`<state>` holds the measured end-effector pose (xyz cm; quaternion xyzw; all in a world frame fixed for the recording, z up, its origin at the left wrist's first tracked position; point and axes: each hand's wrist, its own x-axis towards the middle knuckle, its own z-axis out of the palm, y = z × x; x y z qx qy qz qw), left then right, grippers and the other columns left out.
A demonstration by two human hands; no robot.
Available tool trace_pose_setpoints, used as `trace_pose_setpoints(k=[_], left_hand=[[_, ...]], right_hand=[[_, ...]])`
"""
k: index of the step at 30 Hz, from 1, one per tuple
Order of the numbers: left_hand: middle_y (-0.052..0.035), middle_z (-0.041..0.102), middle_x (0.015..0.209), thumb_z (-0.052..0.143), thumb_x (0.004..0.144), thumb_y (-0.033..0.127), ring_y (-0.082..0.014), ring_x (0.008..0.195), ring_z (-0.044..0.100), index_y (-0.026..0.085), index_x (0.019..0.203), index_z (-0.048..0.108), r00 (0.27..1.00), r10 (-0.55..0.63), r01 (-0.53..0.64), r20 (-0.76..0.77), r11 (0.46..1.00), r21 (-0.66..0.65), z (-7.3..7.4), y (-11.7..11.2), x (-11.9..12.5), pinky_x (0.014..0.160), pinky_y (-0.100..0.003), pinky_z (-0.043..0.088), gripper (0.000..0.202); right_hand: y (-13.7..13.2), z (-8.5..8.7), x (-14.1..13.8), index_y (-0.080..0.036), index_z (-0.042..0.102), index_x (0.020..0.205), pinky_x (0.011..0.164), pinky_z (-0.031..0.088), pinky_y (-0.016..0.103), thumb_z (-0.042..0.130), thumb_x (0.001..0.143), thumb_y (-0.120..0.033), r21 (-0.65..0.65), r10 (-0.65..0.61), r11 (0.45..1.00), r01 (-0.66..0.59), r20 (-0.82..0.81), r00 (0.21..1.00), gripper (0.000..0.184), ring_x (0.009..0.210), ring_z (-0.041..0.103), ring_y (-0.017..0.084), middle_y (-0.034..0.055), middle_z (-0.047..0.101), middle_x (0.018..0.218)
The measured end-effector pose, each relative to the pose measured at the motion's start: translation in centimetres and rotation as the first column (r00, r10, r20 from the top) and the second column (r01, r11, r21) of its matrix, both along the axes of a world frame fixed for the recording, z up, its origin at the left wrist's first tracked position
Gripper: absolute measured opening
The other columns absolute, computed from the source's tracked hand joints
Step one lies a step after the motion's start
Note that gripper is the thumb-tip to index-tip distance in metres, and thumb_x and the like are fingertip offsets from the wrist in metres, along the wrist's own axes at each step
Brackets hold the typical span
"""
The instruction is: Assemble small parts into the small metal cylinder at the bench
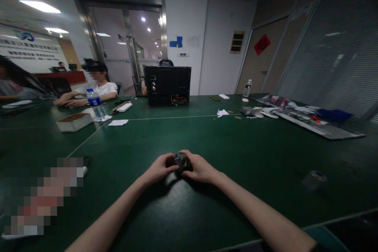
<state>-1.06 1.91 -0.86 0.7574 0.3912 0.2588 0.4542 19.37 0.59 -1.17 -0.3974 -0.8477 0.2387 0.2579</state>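
A small grey metal cylinder (178, 161) with a short stub on its top stands between my hands, just above or on the green table (165, 136). My left hand (159, 170) is closed on its left side, with the thumb low and the fingers curled behind. Around the right side curves my right hand (199, 166), thumb and index finger spread apart. Its fingertips come close to the cylinder; whether they touch it cannot be made out. The lower end of the cylinder is partly in shadow.
A metal can-shaped part (314, 180) sits at right. Farther off are a black computer case (168, 86), a water bottle (95, 104), an open box (75, 123) and a cluttered board (333, 132). A person (99, 86) sits across the table at left.
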Motion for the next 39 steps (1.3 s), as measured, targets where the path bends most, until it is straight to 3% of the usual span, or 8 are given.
trace_pose_setpoints(k=[3, 5, 8, 13, 21, 29, 39], left_hand=[[-0.0075, 0.065, 0.102, 0.062, 0.078, 0.032, -0.0209, 0.094, 0.059, 0.013, 0.103, 0.059, 0.997, -0.055, 0.058, 0.047, 0.996, -0.072, 0.6, -0.4, 0.2, 0.085, -0.031, 0.044, 0.032], [-0.0078, 0.065, 0.104, 0.063, 0.077, 0.033, -0.0218, 0.097, 0.059, 0.013, 0.105, 0.059, 0.994, -0.072, 0.080, 0.078, 0.992, -0.102, 0.9, -0.6, 0.2, 0.086, -0.032, 0.044, 0.034], [-0.0079, 0.064, 0.106, 0.064, 0.076, 0.034, -0.0231, 0.101, 0.057, 0.014, 0.107, 0.060, 0.991, -0.041, 0.058, 0.126, 0.988, -0.140, 0.9, -0.8, 0.1, 0.090, -0.034, 0.043, 0.037], [-0.0079, 0.064, 0.108, 0.066, 0.074, 0.034, -0.0241, 0.106, 0.054, 0.017, 0.105, 0.063, 0.978, 0.009, 0.033, 0.207, 0.979, -0.200, 0.5, -0.7, -0.2, 0.093, -0.034, 0.039, 0.036], [-0.0064, 0.060, 0.090, 0.059, 0.080, 0.047, -0.0164, 0.081, 0.057, 0.014, 0.100, 0.060, 0.935, 0.105, 0.021, 0.338, 0.936, -0.351, 0.3, -0.7, 0.5, 0.074, -0.027, 0.045, 0.039], [-0.0007, 0.058, 0.080, 0.066, 0.077, 0.042, -0.0106, 0.067, 0.053, 0.013, 0.091, 0.063, 0.944, 0.078, 0.011, 0.322, 0.964, -0.266, -0.2, -0.2, 0.2, 0.067, -0.022, 0.042, 0.032], [-0.0102, 0.066, 0.095, 0.064, 0.078, 0.035, -0.0221, 0.091, 0.058, 0.013, 0.102, 0.067, 0.899, 0.081, 0.095, 0.431, 0.924, -0.371, -0.5, -0.1, 0.4, 0.083, -0.030, 0.042, 0.033]], right_hand=[[0.0, -0.2, -0.1, -0.022, 0.033, 0.133, 0.072, 0.044, 0.027, 0.068, 0.070, -0.022, 0.014, 0.023, 1.000, -0.022, -0.035, 0.999, 0.072, 0.077, 0.058, 0.016, 0.0041, 0.061, 0.099], [0.0, -0.2, -0.1, -0.022, 0.038, 0.131, 0.073, 0.044, 0.027, 0.068, 0.072, -0.026, 0.044, 0.037, 0.998, -0.034, -0.063, 0.997, 0.066, 0.078, 0.057, 0.015, 0.0049, 0.059, 0.103], [0.0, 0.0, -0.1, -0.021, 0.046, 0.122, 0.076, 0.044, 0.028, 0.069, 0.071, -0.029, 0.097, 0.045, 0.995, -0.035, -0.097, 0.994, 0.057, 0.086, 0.055, 0.017, 0.0058, 0.056, 0.106], [-0.3, 0.3, -0.3, -0.020, 0.046, 0.118, 0.077, 0.044, 0.027, 0.070, 0.068, -0.021, 0.121, 0.048, 0.992, -0.028, -0.164, 0.985, 0.056, 0.088, 0.053, 0.016, 0.0061, 0.052, 0.109], [-0.8, 0.4, -0.7, -0.018, 0.045, 0.119, 0.092, 0.041, 0.033, 0.066, 0.070, -0.018, 0.188, 0.039, 0.982, 0.002, -0.211, 0.977, 0.054, 0.103, 0.051, 0.020, 0.0091, 0.053, 0.113], [-0.6, -0.3, -0.7, -0.016, 0.043, 0.123, 0.097, 0.040, 0.038, 0.062, 0.069, -0.015, 0.193, 0.021, 0.981, 0.009, -0.154, 0.988, 0.057, 0.108, 0.052, 0.022, 0.0111, 0.055, 0.118], [-0.7, 0.0, -0.7, -0.016, 0.046, 0.121, 0.097, 0.040, 0.037, 0.063, 0.068, -0.013, 0.228, 0.053, 0.974, -0.015, -0.162, 0.985, 0.055, 0.110, 0.051, 0.022, 0.0112, 0.056, 0.117]])
